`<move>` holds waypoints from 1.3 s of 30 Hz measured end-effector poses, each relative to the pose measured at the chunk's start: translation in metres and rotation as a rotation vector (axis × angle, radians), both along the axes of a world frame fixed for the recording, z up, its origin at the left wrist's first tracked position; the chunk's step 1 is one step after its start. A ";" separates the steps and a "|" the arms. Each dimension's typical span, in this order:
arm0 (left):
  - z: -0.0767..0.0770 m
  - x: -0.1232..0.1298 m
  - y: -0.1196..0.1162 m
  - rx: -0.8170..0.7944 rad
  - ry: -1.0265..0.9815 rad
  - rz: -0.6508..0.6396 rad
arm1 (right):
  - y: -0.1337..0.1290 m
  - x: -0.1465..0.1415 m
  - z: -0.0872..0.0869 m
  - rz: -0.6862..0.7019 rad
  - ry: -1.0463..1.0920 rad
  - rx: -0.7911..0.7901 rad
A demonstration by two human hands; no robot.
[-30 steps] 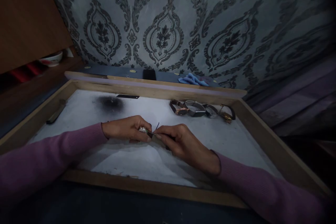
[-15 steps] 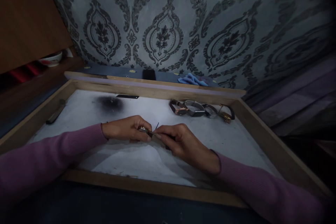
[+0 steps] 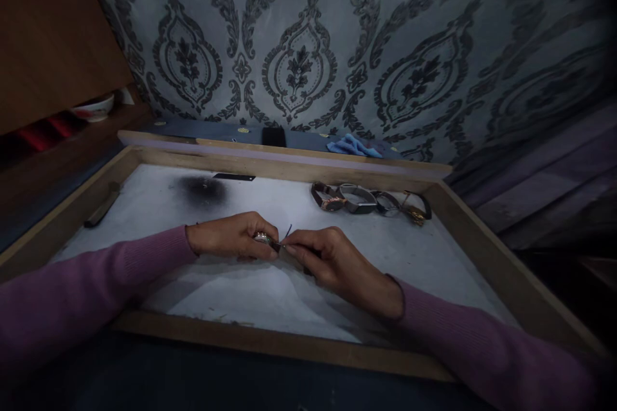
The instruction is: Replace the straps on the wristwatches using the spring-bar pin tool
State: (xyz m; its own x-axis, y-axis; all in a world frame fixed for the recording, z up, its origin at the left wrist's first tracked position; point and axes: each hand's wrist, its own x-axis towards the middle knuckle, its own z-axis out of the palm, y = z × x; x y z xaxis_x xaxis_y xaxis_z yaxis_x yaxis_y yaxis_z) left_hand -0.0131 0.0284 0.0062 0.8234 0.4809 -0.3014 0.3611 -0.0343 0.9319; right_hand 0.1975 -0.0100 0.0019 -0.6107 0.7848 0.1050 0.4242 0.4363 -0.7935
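Observation:
In the head view my left hand (image 3: 241, 236) is closed around a small wristwatch (image 3: 263, 238), whose round, shiny case shows between thumb and fingers. My right hand (image 3: 332, 260) pinches the watch's strap (image 3: 292, 258) close beside the case, with thumb and forefinger pressed together. A thin dark stick-like piece (image 3: 289, 230) juts up just by the right fingertips; what it belongs to I cannot make out. Both hands are over the white bottom of a wooden-rimmed tray (image 3: 284, 348). The fingers cover most of the strap.
Several wristwatches (image 3: 360, 200) lie in a row at the tray's back right. A dark flat strip (image 3: 234, 176) is by the back rim, near a black smudge (image 3: 200, 191). A dark-handled tool (image 3: 102, 205) rests at the left wall. Behind the tray lies a blue cloth (image 3: 354, 146).

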 end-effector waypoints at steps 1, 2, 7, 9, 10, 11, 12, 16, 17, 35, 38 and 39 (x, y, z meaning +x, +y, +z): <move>0.000 0.000 0.000 0.001 0.002 -0.001 | 0.000 0.000 0.000 0.001 -0.004 -0.004; 0.000 0.000 0.000 0.003 0.001 -0.002 | 0.000 0.000 0.001 0.004 -0.011 -0.009; -0.001 0.000 0.000 0.011 -0.013 -0.008 | 0.001 0.002 0.003 0.026 -0.045 0.031; 0.000 0.001 0.000 0.012 -0.009 -0.008 | 0.001 0.002 0.004 0.038 -0.061 0.059; 0.000 0.001 0.000 0.012 -0.007 -0.008 | 0.001 0.002 0.005 0.044 -0.072 0.067; 0.000 0.001 0.000 0.010 -0.006 -0.010 | 0.002 0.003 0.005 0.047 -0.081 0.074; 0.000 0.001 0.000 0.007 -0.007 -0.011 | 0.002 0.003 0.005 0.052 -0.087 0.081; -0.002 0.000 0.001 -0.002 -0.013 -0.012 | 0.003 0.003 0.006 0.059 -0.090 0.099; -0.002 0.000 0.001 -0.002 -0.014 -0.010 | 0.003 0.003 0.007 0.057 -0.092 0.099; 0.001 0.001 0.004 -0.038 -0.014 0.007 | 0.001 0.002 0.006 0.000 -0.055 0.016; 0.002 0.001 0.004 -0.055 -0.015 0.023 | 0.002 0.002 0.006 -0.004 -0.047 0.013; 0.002 0.002 0.003 -0.058 -0.016 0.023 | 0.002 0.002 0.005 -0.006 -0.048 0.009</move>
